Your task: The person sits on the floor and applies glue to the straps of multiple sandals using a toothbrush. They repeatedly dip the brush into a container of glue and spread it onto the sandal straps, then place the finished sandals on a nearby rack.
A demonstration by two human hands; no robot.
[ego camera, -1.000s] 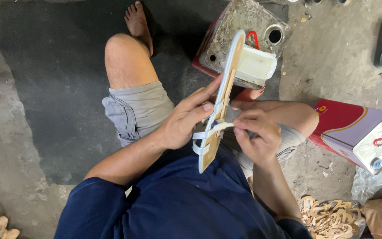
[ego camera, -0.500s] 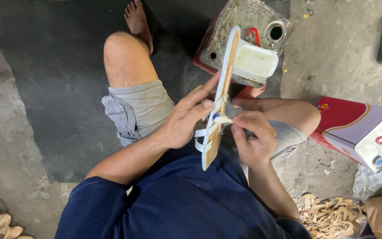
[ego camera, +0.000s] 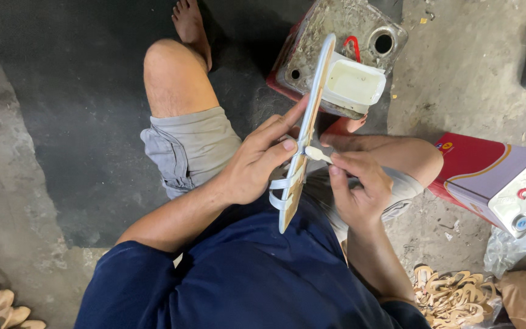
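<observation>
Now the left hand (ego camera: 248,170) still grips the sandal sole (ego camera: 304,140) edge-on over the lap; right hand (ego camera: 357,189) has moved its pinched small brush (ego camera: 318,153) from the white straps (ego camera: 279,192) up to mid-sole, touching it

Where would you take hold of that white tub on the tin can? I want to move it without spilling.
Grip the white tub by its two long side walls, coming straight down from above. It sits open-topped and roughly level on the dirty tin can, so pinching across the narrower width should keep it flat. The sandal sole held in the left hand crowds its left side, so approach from the right.
</observation>
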